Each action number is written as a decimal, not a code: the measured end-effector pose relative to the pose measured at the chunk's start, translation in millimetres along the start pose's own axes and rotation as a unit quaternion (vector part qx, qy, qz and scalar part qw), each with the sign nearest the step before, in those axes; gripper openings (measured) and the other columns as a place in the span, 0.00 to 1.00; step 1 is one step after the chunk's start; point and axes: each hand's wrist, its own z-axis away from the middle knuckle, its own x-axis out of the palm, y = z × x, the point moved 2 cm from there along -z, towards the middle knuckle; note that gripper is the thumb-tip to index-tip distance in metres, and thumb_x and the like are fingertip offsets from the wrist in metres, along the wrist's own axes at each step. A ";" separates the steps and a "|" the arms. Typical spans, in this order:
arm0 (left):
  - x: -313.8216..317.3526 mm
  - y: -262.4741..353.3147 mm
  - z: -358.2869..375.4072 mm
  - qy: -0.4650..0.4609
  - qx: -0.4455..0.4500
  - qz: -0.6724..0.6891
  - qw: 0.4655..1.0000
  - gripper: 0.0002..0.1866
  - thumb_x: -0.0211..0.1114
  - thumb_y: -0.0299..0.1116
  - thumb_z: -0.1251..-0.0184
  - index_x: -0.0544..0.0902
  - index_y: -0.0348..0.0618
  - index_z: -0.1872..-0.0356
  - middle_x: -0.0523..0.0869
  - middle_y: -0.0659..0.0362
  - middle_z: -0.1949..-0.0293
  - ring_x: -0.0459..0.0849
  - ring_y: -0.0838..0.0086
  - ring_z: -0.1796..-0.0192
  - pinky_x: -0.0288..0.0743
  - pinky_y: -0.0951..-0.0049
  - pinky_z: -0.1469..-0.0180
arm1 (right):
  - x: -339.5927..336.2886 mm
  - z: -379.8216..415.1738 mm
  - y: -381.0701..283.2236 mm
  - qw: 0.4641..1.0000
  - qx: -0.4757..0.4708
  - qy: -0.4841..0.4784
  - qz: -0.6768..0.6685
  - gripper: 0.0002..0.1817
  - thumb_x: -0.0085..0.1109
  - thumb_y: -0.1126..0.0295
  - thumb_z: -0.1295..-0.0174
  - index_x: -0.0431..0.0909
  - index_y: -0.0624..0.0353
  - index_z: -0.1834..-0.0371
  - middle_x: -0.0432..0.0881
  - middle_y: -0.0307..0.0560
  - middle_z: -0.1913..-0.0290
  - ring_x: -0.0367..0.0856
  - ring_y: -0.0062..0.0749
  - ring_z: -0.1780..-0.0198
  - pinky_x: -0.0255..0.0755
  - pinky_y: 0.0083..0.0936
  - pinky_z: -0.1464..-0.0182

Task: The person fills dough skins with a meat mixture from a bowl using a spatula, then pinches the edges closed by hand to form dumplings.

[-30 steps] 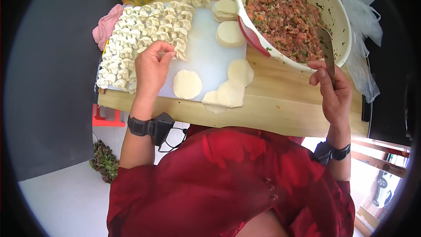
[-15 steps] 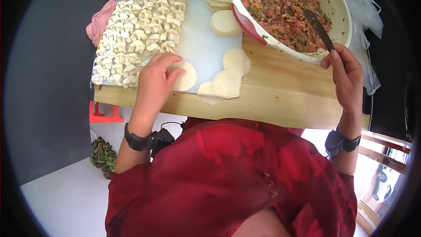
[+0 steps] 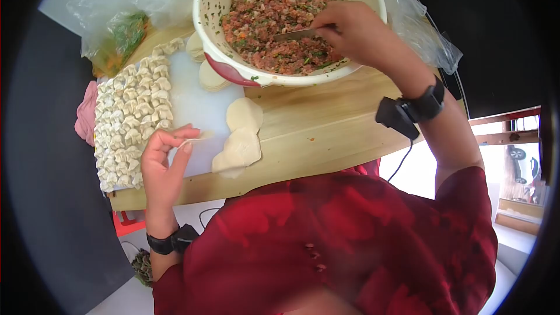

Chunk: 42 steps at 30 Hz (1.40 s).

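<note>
My left hand (image 3: 160, 166) pinches a thin round dumpling wrapper (image 3: 201, 138), seen nearly edge-on, above the white board (image 3: 195, 102). In my right hand (image 3: 364, 32) is a narrow flat spatula (image 3: 294, 35), its blade touching the minced meat filling (image 3: 265, 0). That filling, flecked with green and orange, lies in a large white bowl (image 3: 291, 79) with a red handle. Rows of folded dumplings (image 3: 133, 108) cover the board's left side, beside my left hand. Loose overlapping wrappers (image 3: 240, 147) lie to its right, partly off the board.
Two wrapper stacks (image 3: 213, 77) sit against the bowl's left side. Plastic bags (image 3: 408, 17) lie right of the bowl, and a bag with greens (image 3: 125, 35) is at the back left. A pink cloth (image 3: 87, 114) borders the dumplings. The wooden table's (image 3: 315, 140) front edge is near my body.
My left hand has lifted the wrapper off the board. My right hand has moved over the bowl, bringing the spatula from the rim down to the filling. The view has shifted right.
</note>
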 end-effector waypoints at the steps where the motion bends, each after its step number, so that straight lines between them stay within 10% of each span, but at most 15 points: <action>1: 1.5 -0.3 -3.0 -0.004 0.002 0.000 1.000 0.06 0.63 0.23 0.32 0.73 0.42 0.62 0.87 0.51 0.53 0.83 0.65 0.44 0.70 0.65 0.36 | 9.3 -4.2 0.8 1.000 -0.008 -0.021 0.022 0.06 0.63 0.74 0.43 0.84 0.64 0.64 0.84 0.53 0.65 0.83 0.49 0.62 0.77 0.36 0.58; 6: 32.7 5.6 -19.5 -0.024 -0.143 0.345 0.927 0.12 0.54 0.29 0.24 0.71 0.37 0.45 0.83 0.48 0.47 0.83 0.60 0.42 0.78 0.60 0.39 | 16.0 -0.1 -15.6 0.994 -0.025 -0.100 0.021 0.03 0.61 0.76 0.46 0.83 0.63 0.70 0.82 0.53 0.68 0.81 0.50 0.62 0.74 0.41 0.58; 25: 104.6 12.5 -44.3 -0.114 -0.291 0.416 0.854 0.22 0.49 0.37 0.20 0.69 0.30 0.36 0.79 0.47 0.39 0.81 0.61 0.39 0.79 0.58 0.38 | -16.6 28.0 -21.4 0.988 -0.002 -0.042 -0.149 0.07 0.60 0.74 0.46 0.85 0.64 0.69 0.83 0.56 0.73 0.81 0.51 0.69 0.75 0.39 0.63; 31: 113.2 20.4 -46.4 -0.112 -0.298 0.481 0.817 0.22 0.43 0.34 0.20 0.66 0.28 0.34 0.77 0.45 0.37 0.78 0.57 0.35 0.77 0.54 0.34 | -17.2 46.5 -19.9 0.939 0.140 -0.097 -0.300 0.09 0.64 0.69 0.40 0.86 0.65 0.64 0.84 0.44 0.74 0.80 0.22 0.70 0.73 0.24 0.65; 33: 113.7 21.3 -46.8 -0.110 -0.296 0.505 0.803 0.21 0.42 0.32 0.20 0.67 0.26 0.35 0.77 0.44 0.38 0.79 0.56 0.37 0.76 0.52 0.34 | -13.6 60.0 -25.6 0.922 0.108 -0.038 -0.370 0.07 0.65 0.72 0.39 0.85 0.66 0.62 0.83 0.39 0.70 0.77 0.15 0.68 0.71 0.21 0.66; 42: 111.0 16.3 -42.1 -0.119 -0.312 0.539 0.773 0.23 0.41 0.34 0.18 0.61 0.30 0.31 0.72 0.43 0.33 0.74 0.54 0.32 0.76 0.56 0.32 | -1.0 99.6 -44.5 0.979 -0.192 0.075 -0.007 0.19 0.64 0.82 0.49 0.85 0.56 0.52 0.80 0.43 0.64 0.81 0.41 0.65 0.76 0.33 0.64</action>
